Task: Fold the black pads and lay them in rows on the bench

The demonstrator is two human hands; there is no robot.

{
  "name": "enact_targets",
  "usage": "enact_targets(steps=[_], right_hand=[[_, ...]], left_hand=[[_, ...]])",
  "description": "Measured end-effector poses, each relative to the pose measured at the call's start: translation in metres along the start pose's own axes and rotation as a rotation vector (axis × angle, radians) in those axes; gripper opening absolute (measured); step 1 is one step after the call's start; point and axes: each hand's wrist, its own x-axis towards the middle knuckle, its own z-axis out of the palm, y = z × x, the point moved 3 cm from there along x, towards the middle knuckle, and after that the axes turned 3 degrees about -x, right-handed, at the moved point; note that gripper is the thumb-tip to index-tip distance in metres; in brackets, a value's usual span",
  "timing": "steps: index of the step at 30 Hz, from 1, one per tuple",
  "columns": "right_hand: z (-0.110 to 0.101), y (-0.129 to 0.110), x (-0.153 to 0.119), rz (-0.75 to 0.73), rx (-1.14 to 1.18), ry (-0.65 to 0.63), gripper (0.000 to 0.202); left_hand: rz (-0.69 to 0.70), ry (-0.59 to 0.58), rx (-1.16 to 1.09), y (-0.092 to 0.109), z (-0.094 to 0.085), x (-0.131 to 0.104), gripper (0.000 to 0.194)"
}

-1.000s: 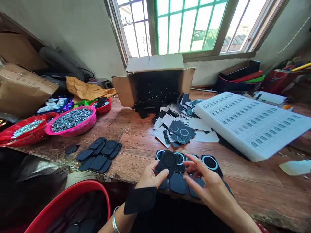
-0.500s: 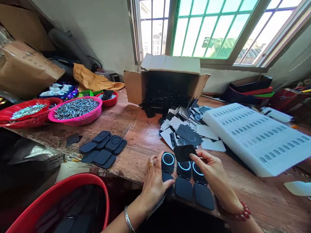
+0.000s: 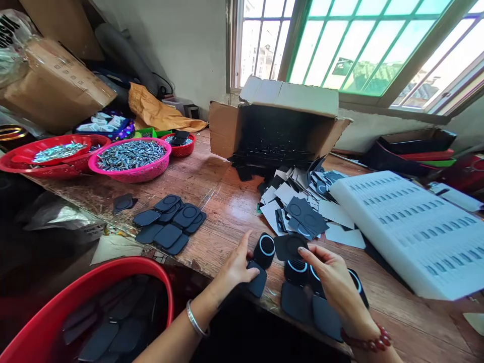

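My left hand [image 3: 235, 268] grips a black hinged charger-like piece [image 3: 264, 250] with a white ring on its upper part. My thumb lies on its lower flap; the other fingers are partly hidden behind it. My right hand [image 3: 329, 275] pinches a thin black pad [image 3: 289, 246] with a round mark by its right edge, just right of the ringed part. Below that pad, more unfolded ringed pieces [image 3: 296, 298] stand in a row at the table's front edge, partly covered by my right hand.
Black folded pieces [image 3: 168, 236] lie in a group on the left. A red tub [image 3: 166, 282] with dark pieces stands below the table edge. Behind are a pink basket of metal parts [image 3: 130, 174], an opened carton [image 3: 225, 128], loose cards [image 3: 308, 217] and a white foam block [image 3: 397, 222].
My left hand has drawn the leftmost ringed piece left, away from the row, and tilted it. My right hand still holds the black pad close by. The view has shifted a little.
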Motion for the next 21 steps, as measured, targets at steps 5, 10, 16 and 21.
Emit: enact_targets(steps=[5, 10, 16, 21], right_hand=[[0.007, -0.001, 0.0, 0.054, 0.102, -0.089, 0.034], [0.015, 0.001, -0.011, 0.126, 0.202, -0.223, 0.035], [0.019, 0.011, -0.026, 0.234, 0.355, -0.199, 0.034], [0.019, 0.014, -0.037, 0.264, 0.432, -0.186, 0.037]], left_hand=[[-0.065, -0.031, -0.267, 0.002, -0.013, -0.001, 0.079], [-0.137, -0.157, -0.459, 0.022, -0.015, -0.019, 0.035], [-0.344, -0.399, -0.603, 0.036, 0.002, -0.035, 0.043], [-0.341, -0.488, -0.572, 0.047, 0.015, -0.038, 0.042]])
